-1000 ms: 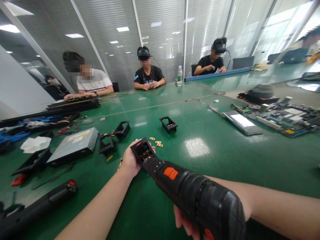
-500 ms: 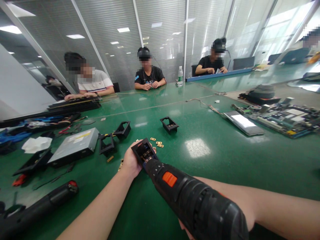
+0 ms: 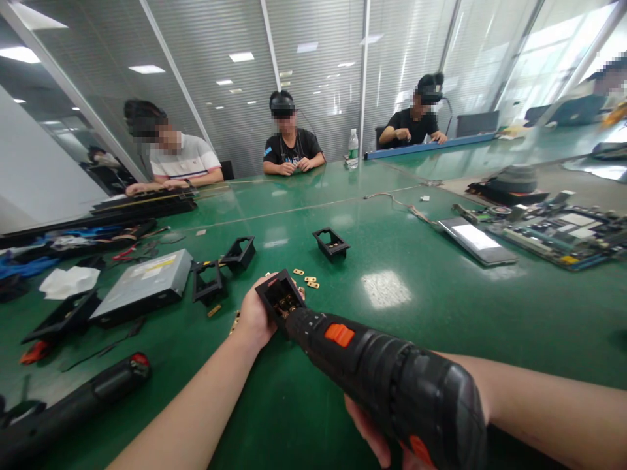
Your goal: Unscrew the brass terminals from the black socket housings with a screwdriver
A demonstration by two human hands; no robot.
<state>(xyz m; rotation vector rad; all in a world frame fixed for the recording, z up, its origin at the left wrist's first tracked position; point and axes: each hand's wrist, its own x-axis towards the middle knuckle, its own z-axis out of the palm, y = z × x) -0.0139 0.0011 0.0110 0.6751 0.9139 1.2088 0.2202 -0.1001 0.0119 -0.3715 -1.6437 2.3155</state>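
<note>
My left hand point(image 3: 255, 312) is closed around a black plastic frame point(image 3: 268, 295) with small brass-coloured parts inside it. My right hand point(image 3: 369, 427) grips a black cordless screwdriver point(image 3: 377, 365) with an orange switch on top; the tool's body hides most of that hand. The screwdriver's nose reaches to the lower edge of the held frame, and its tip is hidden there. Several small brass plates point(image 3: 312, 284) lie on the green table just beyond my left hand. More black frames stand nearby: one point(image 3: 332, 244) farther off, another point(image 3: 238, 253) to the left, and a third point(image 3: 209, 284) beside a loose brass plate point(image 3: 213, 311).
A grey disc drive point(image 3: 142, 287) lies on the left, with a second black power tool point(image 3: 73, 398) nearer me. On the right are a phone-like slab point(image 3: 475, 240) and a circuit board point(image 3: 571, 228). A water bottle point(image 3: 353, 149) stands near several seated people across the table.
The screwdriver's rear has swung slightly right and its body has rolled, so more of my right hand's fingers show below it. My left hand keeps the frame in nearly the same place.
</note>
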